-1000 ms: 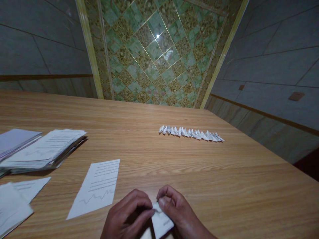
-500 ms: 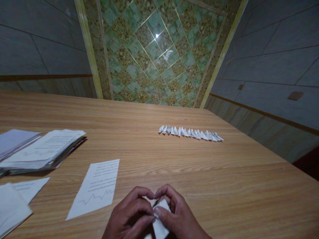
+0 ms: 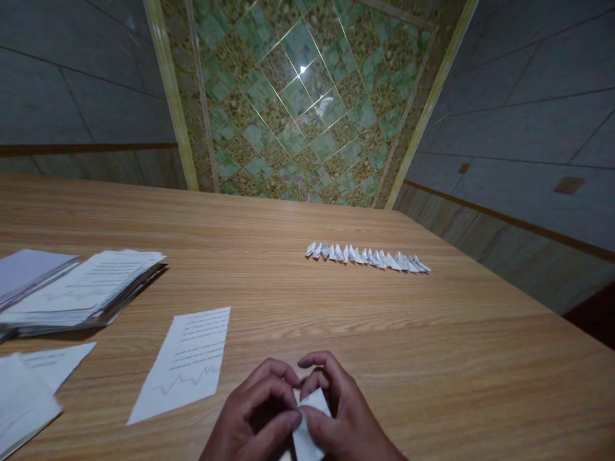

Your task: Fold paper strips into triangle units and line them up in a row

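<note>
A small folded piece of white paper (image 3: 307, 442) is pinched between my two hands at the bottom middle of the view. My left hand (image 3: 262, 410) grips its left edge with thumb and fingertips. On the other side my right hand (image 3: 343, 410) has its thumb pressed on the paper's face, and its index finger is lifted and curled above. The lower part of the folded paper runs out of view. To the left of my hands lies a flat printed sheet (image 3: 192, 358) with lines of text and a zigzag line.
A row of several small folded white paper pieces (image 3: 368, 257) stands farther back on the wooden table (image 3: 269, 275). At left is a stack of printed papers (image 3: 96, 282), with loose white sheets (image 3: 24, 397) nearer me. Tiled walls (image 3: 528, 115) rise beyond the table.
My right index finger has lifted away from the left fingertips, and the fingers of both hands have shifted slightly on the folded paper. Everything on the table stays in place.
</note>
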Tool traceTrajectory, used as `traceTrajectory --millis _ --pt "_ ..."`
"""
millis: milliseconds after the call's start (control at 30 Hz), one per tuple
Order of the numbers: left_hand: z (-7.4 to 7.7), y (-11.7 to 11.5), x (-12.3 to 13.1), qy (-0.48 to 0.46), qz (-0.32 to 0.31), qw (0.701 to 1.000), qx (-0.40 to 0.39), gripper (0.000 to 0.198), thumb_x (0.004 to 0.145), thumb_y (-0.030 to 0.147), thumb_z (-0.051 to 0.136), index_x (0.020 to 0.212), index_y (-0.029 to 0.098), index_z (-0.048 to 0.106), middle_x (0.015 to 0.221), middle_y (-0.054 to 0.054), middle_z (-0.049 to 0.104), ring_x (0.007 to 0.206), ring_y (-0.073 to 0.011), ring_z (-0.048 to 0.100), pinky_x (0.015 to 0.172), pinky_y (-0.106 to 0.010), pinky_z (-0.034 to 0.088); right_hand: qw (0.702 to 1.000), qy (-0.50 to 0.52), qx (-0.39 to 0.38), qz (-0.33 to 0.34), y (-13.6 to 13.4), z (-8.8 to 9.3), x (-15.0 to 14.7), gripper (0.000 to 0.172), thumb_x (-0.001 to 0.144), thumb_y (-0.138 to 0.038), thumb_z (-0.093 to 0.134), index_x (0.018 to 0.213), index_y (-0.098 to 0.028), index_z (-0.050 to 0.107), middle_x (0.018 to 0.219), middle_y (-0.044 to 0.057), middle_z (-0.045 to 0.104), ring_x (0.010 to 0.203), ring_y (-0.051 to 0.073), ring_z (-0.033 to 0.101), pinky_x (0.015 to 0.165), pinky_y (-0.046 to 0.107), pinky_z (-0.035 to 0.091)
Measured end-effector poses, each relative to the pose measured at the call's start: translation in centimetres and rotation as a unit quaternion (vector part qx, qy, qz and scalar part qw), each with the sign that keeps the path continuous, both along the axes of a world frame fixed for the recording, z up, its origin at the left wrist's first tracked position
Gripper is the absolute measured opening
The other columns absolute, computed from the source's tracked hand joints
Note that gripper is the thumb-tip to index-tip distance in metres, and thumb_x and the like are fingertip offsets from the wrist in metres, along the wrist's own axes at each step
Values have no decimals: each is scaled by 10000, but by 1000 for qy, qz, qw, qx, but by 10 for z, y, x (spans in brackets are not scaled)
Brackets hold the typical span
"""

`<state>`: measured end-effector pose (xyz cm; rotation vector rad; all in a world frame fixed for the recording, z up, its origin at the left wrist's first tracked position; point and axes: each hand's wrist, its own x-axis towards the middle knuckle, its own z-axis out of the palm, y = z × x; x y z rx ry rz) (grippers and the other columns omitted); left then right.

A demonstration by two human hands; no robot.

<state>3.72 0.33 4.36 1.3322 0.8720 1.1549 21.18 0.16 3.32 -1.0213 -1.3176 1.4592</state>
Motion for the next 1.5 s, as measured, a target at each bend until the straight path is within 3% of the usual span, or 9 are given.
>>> traceTrajectory --millis 167,333,567,767,967,1067,1167,1267,1500 --pt "-8 0 -2 -13 -23 1000 3 207 822 403 793 734 230 722 973 -37 638 925 -217 627 813 -279 491 999 -3 -28 36 2 1 -2 541 656 -250 843 1138 -209 603 730 -59 566 652 122 496 621 231 341" --pt "-16 1 3 -97 -17 985 -141 493 720 600 849 1029 243 706 778 5 681 714 -171 642 656 -249 493 998 49 -21 -29 2 5 1 412 749 -420 843 1047 -204 659 754 -40 524 666 128 477 608 234 352" --pt "-18 -1 4 -33 -85 984 -153 367 812 527 792 818 160 786 731 -59 741 679 -187 661 639 -269 505 999 43 10 -15 2 -2 2 465 798 -597 793 1022 -199 704 757 -26 530 660 131 492 600 245 387" --pt "-17 4 -4 142 -75 987 -6 205 870 312 692 726 201 786 678 -16 708 656 -166 635 604 -229 469 997 -53 55 -17 -1 5 1 433 817 -606 752 810 -176 705 739 16 600 677 160 546 607 272 445" --pt "-5 3 -4 172 -78 982 9 218 900 291 645 726 205 745 673 6 688 638 -151 628 593 -219 463 994 -70 75 -21 -1 12 4 459 873 -634 675 801 -181 684 707 14 605 658 166 556 619 289 448" --pt "-5 5 -8 209 -80 973 62 214 948 295 624 782 223 738 742 2 713 709 -160 667 652 -224 484 993 -79 92 -7 2 17 8 424 949 -590 580 923 -187 710 798 36 646 766 194 600 708 319 468" --pt "-7 9 -12 250 -68 951 171 209 1010 299 581 873 246 729 817 -4 708 762 -156 685 678 -215 497 978 -131 162 -5 3 19 9 300 895 -460 682 1015 -186 712 855 49 664 804 208 617 719 320 469" --pt "-8 11 -16 275 -49 919 280 226 1052 300 524 927 238 702 820 -14 677 735 -148 682 640 -203 506 940 -194 277 -39 3 15 9 113 843 -272 759 828 -189 684 752 22 649 733 179 590 666 282 431" --pt "-1 19 -21 339 8 822 458 266 1085 258 434 976 194 668 735 -29 645 627 -154 643 539 -222 469 858 -242 449 -54 5 16 11 288 1056 -355 547 832 -197 635 693 5 636 682 149 571 672 282 405"
